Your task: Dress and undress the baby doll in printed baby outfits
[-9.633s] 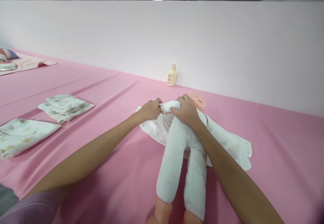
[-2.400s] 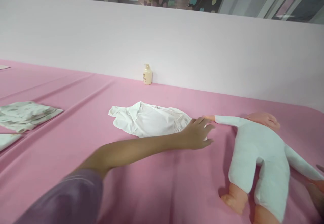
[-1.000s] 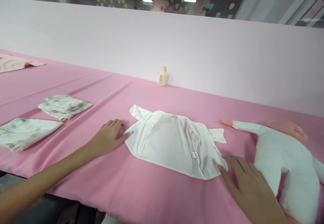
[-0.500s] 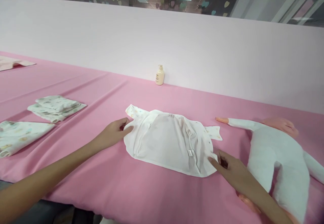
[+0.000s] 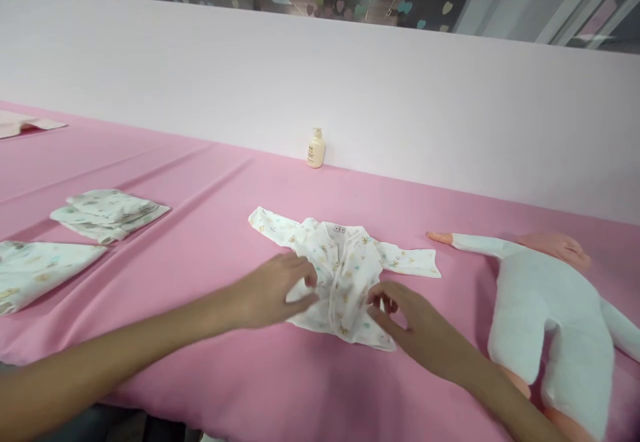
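A white baby shirt (image 5: 345, 289) with a small coloured print lies on the pink cloth, both sleeves stretched out to the sides. Its two front panels are folded over the middle, and a small label shows at the neck. Above its left side hovers my left hand (image 5: 280, 290), thumb and fingers apart with nothing held between them. By the right front edge is my right hand (image 5: 407, 315), its fingers curled but a gap showing before the thumb. Whether its fingertips touch the fabric I cannot tell.
To the right lies a doll (image 5: 550, 302) with a white cloth body. A cream pump bottle (image 5: 316, 149) stands against the white wall (image 5: 200, 75). On the left are a folded printed cloth (image 5: 110, 212), another printed cloth (image 5: 45, 269) and a pink cloth (image 5: 25, 123).
The shirt's front panels, spread wide before, are now folded inward over the middle. Both hands have moved in toward the centre and let go of the panel edges.
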Available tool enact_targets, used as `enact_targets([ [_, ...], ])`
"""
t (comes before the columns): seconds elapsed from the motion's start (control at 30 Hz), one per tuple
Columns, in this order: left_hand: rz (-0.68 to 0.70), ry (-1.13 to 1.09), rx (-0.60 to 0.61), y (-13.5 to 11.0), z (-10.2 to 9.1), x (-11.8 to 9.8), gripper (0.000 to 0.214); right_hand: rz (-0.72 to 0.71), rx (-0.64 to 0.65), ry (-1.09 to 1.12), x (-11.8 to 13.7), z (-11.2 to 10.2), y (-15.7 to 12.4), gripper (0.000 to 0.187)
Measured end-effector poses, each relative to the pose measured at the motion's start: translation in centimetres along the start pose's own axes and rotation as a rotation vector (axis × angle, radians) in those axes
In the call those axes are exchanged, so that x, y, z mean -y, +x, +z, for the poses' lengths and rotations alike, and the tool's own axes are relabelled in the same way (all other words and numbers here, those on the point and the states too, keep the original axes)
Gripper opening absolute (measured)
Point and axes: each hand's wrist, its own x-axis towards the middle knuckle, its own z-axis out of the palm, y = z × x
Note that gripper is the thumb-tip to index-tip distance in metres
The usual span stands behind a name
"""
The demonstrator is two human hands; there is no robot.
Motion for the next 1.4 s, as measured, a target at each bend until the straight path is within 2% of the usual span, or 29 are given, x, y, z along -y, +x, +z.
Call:
enact_targets([
  [0.1, -0.010, 0.055, -0.061, 2.5, -2.4, 4.2, 0.031, -0.021, -0.160, -0.065, -2.4, -1.3, 1.9, 0.032],
  [0.2, 0.075, 0.109, -0.044, 7.1, -3.5, 8.0, 0.036, -0.123, -0.288, -0.159, -4.2, -2.4, 6.1, 0.031],
  [0.23, 0.099, 0.112, 0.004, 8.6, -3.6, 8.9, 0.038, -0.178, -0.281, -0.203, -4.8, -2.8, 7.8, 0.031],
  [0.3, 0.134, 0.109, 0.109, 11.5, -3.7, 10.1, 0.040, -0.286, -0.184, -0.293, -5.9, -3.4, 11.0, 0.039],
  [0.4, 0.215, 0.125, 0.274, 14.6, -3.6, 10.7, 0.035, -0.361, -0.034, -0.359, -6.9, -4.5, 14.6, 0.037],
  [0.53, 0.245, 0.214, 0.372, 16.8, -4.3, 10.4, 0.027, -0.435, 0.091, -0.242, -6.1, -5.6, 16.3, 0.033],
  [0.67, 0.284, 0.265, 0.379, 18.6, -5.0, 10.0, 0.030, -0.314, 0.181, -0.146, -4.9, -5.8, 17.4, 0.041],
  [0.73, 0.323, 0.303, 0.364, 19.8, -4.8, 10.1, 0.029, -0.295, 0.197, -0.213, -5.3, -5.6, 18.7, 0.040],
  [0.87, 0.395, 0.406, 0.289, 21.2, -3.2, 11.3, 0.022, -0.366, 0.101, -0.432, -7.3, -4.8, 21.3, 0.035],
  [0.93, 0.383, 0.451, 0.212, 20.8, -2.2, 12.2, 0.024, -0.387, 0.034, -0.476, -8.1, -4.4, 21.5, 0.033],
  [1.0, 0.336, 0.450, 0.119, 19.4, -1.4, 12.9, 0.033, -0.410, -0.061, -0.494, -8.4, -3.9, 20.7, 0.028],
  [1.07, 0.271, 0.392, 0.032, 17.1, -0.9, 13.2, 0.041, -0.407, -0.170, -0.501, -8.3, -3.4, 18.9, 0.025],
  [1.17, 0.141, 0.292, -0.048, 12.9, -0.8, 13.6, 0.051, -0.331, -0.273, -0.458, -7.9, -2.9, 15.3, 0.037],
  [1.27, -0.006, 0.254, -0.076, 8.8, -1.6, 14.9, 0.056, -0.159, -0.278, -0.407, -8.9, -3.0, 11.7, 0.055],
  [1.4, -0.151, 0.219, -0.082, 4.9, -3.1, 18.1, 0.054, 0.194, -0.199, -0.392, -12.9, -3.8, 8.4, 0.075],
])
